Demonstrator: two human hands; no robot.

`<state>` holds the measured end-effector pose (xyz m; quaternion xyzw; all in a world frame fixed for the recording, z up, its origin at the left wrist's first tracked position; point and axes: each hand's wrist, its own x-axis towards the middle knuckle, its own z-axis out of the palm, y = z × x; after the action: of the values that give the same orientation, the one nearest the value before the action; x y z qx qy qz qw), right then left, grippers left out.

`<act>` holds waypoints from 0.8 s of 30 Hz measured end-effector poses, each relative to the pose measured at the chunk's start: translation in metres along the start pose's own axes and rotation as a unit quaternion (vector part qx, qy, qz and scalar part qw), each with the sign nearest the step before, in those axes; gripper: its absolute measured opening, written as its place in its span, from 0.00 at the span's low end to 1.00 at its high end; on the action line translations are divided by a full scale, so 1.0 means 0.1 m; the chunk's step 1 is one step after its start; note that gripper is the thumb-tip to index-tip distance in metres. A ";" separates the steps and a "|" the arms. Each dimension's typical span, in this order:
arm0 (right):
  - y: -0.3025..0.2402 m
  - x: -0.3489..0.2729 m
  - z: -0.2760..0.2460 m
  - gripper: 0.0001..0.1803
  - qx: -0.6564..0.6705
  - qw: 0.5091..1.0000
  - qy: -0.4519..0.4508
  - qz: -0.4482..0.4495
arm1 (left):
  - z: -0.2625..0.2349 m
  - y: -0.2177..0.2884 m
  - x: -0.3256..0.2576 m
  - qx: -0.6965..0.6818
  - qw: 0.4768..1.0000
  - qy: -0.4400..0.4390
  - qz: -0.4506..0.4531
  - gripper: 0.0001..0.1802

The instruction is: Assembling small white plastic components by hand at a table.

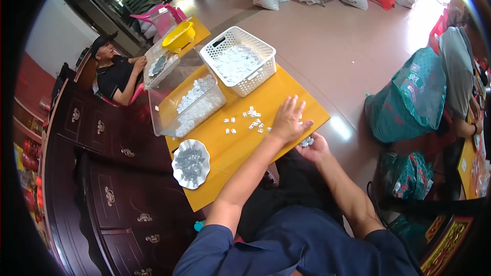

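My left hand (290, 121) lies flat with fingers spread at the right edge of the wooden table (225, 161). Just below that edge, my right hand (316, 149) is cupped, palm up, holding several small white plastic pieces with dark spots (307, 142). Similar small white pieces (254, 122) lie scattered on the tabletop to the left of my left hand. Part of the tabletop is hidden under my left hand, so I cannot tell whether pieces lie beneath it.
A white perforated basket (263, 74) and a clear bin (162, 130) hold many white parts. A scalloped white dish (203, 178) holds grey bits. A person (115, 74) sits beyond, near a yellow basin (180, 38). Another person stands right, near a teal bag (406, 99).
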<state>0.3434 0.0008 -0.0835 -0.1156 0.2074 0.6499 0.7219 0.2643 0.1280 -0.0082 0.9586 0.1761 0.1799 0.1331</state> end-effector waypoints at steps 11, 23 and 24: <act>-0.16 0.13 -0.22 0.23 0.062 0.997 -0.035 0.012 | 0.15 0.38 -0.28 -0.026 0.998 0.055 0.000 0.28; -0.25 0.08 -0.17 0.23 -0.001 0.998 -0.006 0.064 | 0.18 0.49 -0.39 -0.009 0.997 0.071 0.033 0.23; -0.23 0.04 -0.17 0.23 -0.016 0.997 -0.032 0.071 | 0.19 0.52 -0.43 -0.008 0.996 0.080 0.033 0.23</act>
<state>0.3635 -0.0060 -0.1023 -0.0916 0.1815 0.7063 0.6781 0.2497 0.0605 -0.0213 0.9455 0.1529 0.2612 0.1204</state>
